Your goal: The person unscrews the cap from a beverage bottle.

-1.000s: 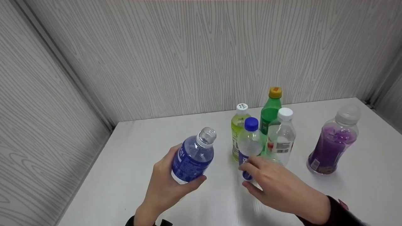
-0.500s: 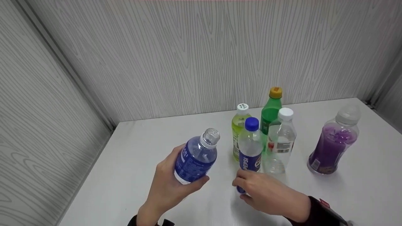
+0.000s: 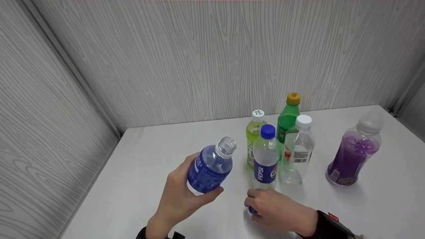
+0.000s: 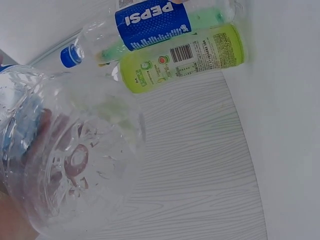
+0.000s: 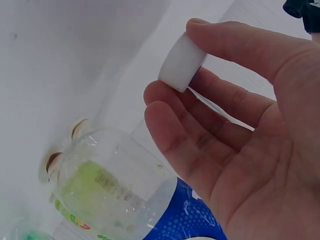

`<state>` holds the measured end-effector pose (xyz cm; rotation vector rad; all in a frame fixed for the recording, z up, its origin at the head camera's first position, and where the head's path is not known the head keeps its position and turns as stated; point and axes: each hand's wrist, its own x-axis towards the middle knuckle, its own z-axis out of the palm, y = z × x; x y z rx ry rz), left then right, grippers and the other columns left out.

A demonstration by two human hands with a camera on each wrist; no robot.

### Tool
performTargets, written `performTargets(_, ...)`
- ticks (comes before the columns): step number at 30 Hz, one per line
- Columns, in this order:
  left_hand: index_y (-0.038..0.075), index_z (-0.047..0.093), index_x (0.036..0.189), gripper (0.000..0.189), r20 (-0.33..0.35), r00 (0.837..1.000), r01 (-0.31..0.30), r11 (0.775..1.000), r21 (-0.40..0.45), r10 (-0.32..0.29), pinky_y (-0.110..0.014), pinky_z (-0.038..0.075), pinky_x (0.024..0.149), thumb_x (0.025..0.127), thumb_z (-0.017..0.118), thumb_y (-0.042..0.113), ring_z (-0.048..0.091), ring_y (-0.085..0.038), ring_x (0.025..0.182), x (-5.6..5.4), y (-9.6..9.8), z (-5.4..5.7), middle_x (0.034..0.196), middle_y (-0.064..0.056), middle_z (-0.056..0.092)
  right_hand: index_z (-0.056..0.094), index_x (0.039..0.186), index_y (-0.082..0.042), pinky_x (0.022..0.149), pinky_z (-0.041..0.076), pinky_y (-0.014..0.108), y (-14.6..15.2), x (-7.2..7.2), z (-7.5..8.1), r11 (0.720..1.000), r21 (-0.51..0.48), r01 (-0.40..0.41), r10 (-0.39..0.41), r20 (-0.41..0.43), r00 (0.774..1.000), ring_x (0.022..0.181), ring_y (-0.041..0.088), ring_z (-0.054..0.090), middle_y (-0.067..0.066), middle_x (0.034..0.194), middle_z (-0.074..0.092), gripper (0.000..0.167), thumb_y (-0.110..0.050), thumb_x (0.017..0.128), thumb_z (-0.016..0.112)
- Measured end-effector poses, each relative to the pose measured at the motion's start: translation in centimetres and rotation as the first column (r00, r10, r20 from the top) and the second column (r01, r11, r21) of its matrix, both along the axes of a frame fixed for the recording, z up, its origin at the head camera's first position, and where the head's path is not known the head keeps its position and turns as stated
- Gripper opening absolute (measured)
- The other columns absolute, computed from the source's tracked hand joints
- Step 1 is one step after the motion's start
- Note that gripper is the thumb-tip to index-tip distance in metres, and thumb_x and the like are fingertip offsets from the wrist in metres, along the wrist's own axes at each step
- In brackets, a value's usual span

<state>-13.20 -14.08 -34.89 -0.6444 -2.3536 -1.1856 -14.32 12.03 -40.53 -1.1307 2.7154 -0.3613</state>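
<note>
"head view: any change to note?"

"over the white surface (image 3: pixel 139 172), a slight rightward drift of the left hand (image 3: pixel 181 197), curled round an uncapped, tilted blue-labelled bottle (image 3: pixel 208 176) left of the standing ones; a lower, nearer place for the right hand (image 3: pixel 277 209), pinching a white-and-blue cap (image 5: pixel 181 62)."

"meaning?"

"probably mid-handling: cap and bare neck (image 3: pixel 225 147) apart."

"and the count?"

"one surface; six bottles, one held, five standing capped: purple bottle (image 3: pixel 352 159), green bottle (image 3: pixel 287 123), clear bottle (image 3: pixel 297 166), pepsi bottle (image 3: pixel 265 172), yellow-green bottle (image 3: pixel 252 136); two hands; six caps, five on, one pinched."
</note>
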Motion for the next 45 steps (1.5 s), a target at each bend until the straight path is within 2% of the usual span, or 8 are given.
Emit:
performTargets(12, 0.017, 0.062, 0.138, 0.076, 0.001, 1.000, 0.013, 1.000, 0.004, -0.013, -0.034, 0.062, 0.092, 0.072, 0.096, 0.033, 0.072, -0.009, 0.104, -0.1, 0.0, -0.1, 0.121, 0.006, 0.076, 0.074, 0.104, -0.012, 0.068, 0.052, 0.021, -0.4, 0.1, -1.4, 1.000, 0.004, -0.017, 0.017, 0.009, 1.000, 0.074, 0.002, 0.048, -0.005, 0.088, 0.061, 0.014, -0.014, 0.091, 0.079)
performTargets(23, 0.017, 0.062, 0.137, 0.075, 0.024, 1.000, 0.012, 1.000, -0.006, -0.012, -0.035, 0.062, 0.092, 0.072, 0.096, 0.034, 0.072, -0.010, 0.105, 0.0, 0.1, -0.1, 0.121, 0.006, 0.076, 0.077, 0.106, -0.015, 0.068, 0.051, 0.021, -0.2, -0.2, -1.4, 1.000, -0.019, 0.004, -0.003, 0.080, 0.997, 0.074, 0.003, 0.049, -0.007, 0.088, 0.061, 0.015, -0.016, 0.091, 0.080)
performTargets(29, 0.020, 0.061, 0.137, 0.075, 0.048, 0.999, -0.002, 1.000, -0.007, 0.002, -0.037, 0.062, 0.095, 0.072, 0.096, 0.035, 0.072, -0.010, 0.107, 0.0, 0.2, -0.1, 0.122, 0.008, 0.075, 0.076, 0.108, -0.016, 0.069, 0.051, 0.022, -0.3, -0.1, -1.3, 1.000, -0.018, 0.011, -0.009, 0.092, 0.996, 0.075, 0.002, 0.049, -0.008, 0.089, 0.059, 0.018, -0.017, 0.091, 0.081)
performTargets(33, 0.020, 0.061, 0.138, 0.075, 0.050, 0.999, 0.003, 1.000, -0.004, -0.003, -0.037, 0.062, 0.095, 0.073, 0.096, 0.035, 0.072, -0.010, 0.108, 0.0, 0.2, -0.2, 0.123, 0.008, 0.075, 0.074, 0.118, -0.017, 0.071, 0.053, 0.023, -0.2, 0.1, -0.7, 1.000, -0.014, 0.028, -0.026, 0.109, 0.994, 0.078, 0.003, 0.050, -0.008, 0.094, 0.060, 0.029, -0.026, 0.091, 0.081)
performTargets(37, 0.020, 0.061, 0.138, 0.075, 0.042, 0.999, 0.012, 1.000, -0.005, -0.012, -0.037, 0.062, 0.095, 0.073, 0.096, 0.035, 0.072, -0.010, 0.108, 0.0, 0.3, -0.2, 0.124, 0.007, 0.075, 0.070, 0.131, -0.018, 0.080, 0.060, 0.029, 0.0, 0.2, 0.4, 0.998, -0.023, 0.058, -0.054, 0.118, 0.992, 0.083, 0.006, 0.055, -0.002, 0.106, 0.067, 0.043, -0.035, 0.092, 0.080)
performTargets(40, 0.020, 0.061, 0.138, 0.076, 0.055, 0.998, 0.010, 1.000, -0.003, -0.010, -0.038, 0.063, 0.096, 0.073, 0.096, 0.035, 0.072, -0.010, 0.109, 0.0, 0.4, -0.2, 0.124, 0.008, 0.074, 0.069, 0.135, -0.017, 0.085, 0.064, 0.033, 0.3, 0.4, 1.5, 0.997, -0.054, 0.059, -0.055, 0.067, 0.996, 0.087, 0.007, 0.061, 0.002, 0.115, 0.071, 0.047, -0.036, 0.094, 0.079)
performTargets(45, 0.019, 0.061, 0.138, 0.076, 0.090, 0.996, 0.002, 1.000, -0.006, -0.001, -0.039, 0.063, 0.098, 0.072, 0.096, 0.035, 0.072, -0.011, 0.111, 0.1, 0.7, -0.3, 0.125, 0.007, 0.075, 0.067, 0.137, -0.016, 0.084, 0.065, 0.030, 0.8, 1.3, 3.6, 0.986, -0.158, 0.053, -0.061, -0.051, 0.997, 0.090, 0.008, 0.064, 0.004, 0.119, 0.071, 0.045, -0.037, 0.098, 0.074)
